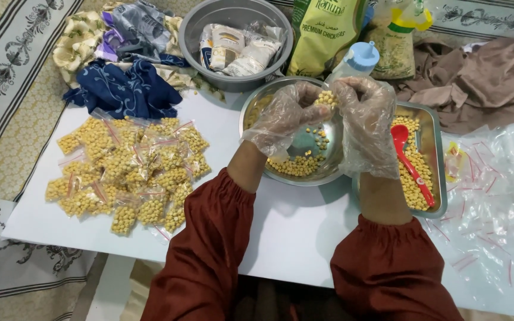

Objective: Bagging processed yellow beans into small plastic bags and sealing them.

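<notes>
Above the steel bowl (281, 172), at twelve o'clock, both gloved hands, left (284, 116) and right (367, 125), are closing their fingers around a small, light, crinkly bag (326, 98) of loose chickpeas, probably best pinched at its mouth.

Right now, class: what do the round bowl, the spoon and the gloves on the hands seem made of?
Round bowl: likely stainless steel, grey, shiny rim. Spoon: probably plastic, glossy uniform red. Gloves on the left hand and right hand: thin clear plastic film, wrinkled, see-through.
</notes>
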